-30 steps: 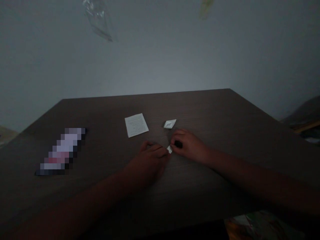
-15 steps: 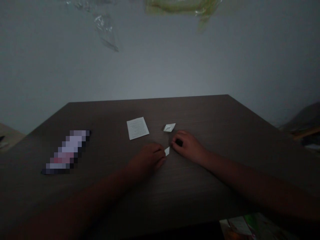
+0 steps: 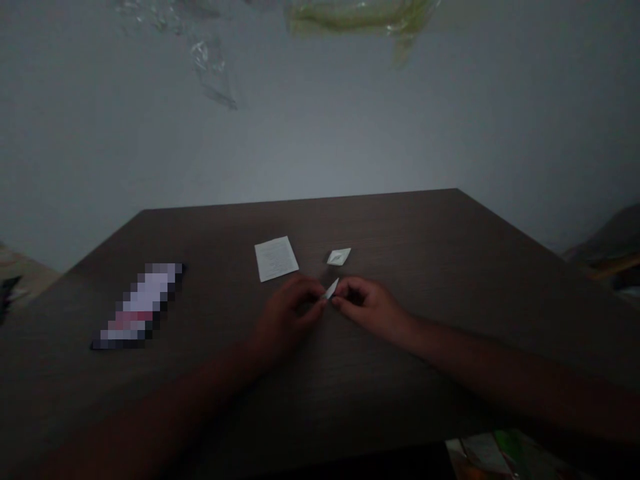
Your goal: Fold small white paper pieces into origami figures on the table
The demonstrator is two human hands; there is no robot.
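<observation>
A small folded piece of white paper [image 3: 331, 289] is held between my two hands over the middle of the table. My left hand [image 3: 287, 317] pinches its left side between thumb and fingers. At its right side, the thumb and fingertips of my right hand [image 3: 370, 305] close on the edge. Just beyond my hands lies a folded paper boat [image 3: 339, 257], touched by neither hand. To its left, a square sheet of paper [image 3: 277, 259] with faint print rests flat near my left knuckles.
A phone-like slab [image 3: 143, 300], its face blurred out by blocks, lies on the left of the dark wooden table [image 3: 415, 227]. Behind the table rises a grey wall [image 3: 320, 140] with clear plastic [image 3: 207, 63] and yellowish tape [image 3: 350, 19] on it.
My left hand has turned the paper piece upward, so it shows as a thin slanted shape. My right hand has come down and left, and its fingers now meet the paper.
</observation>
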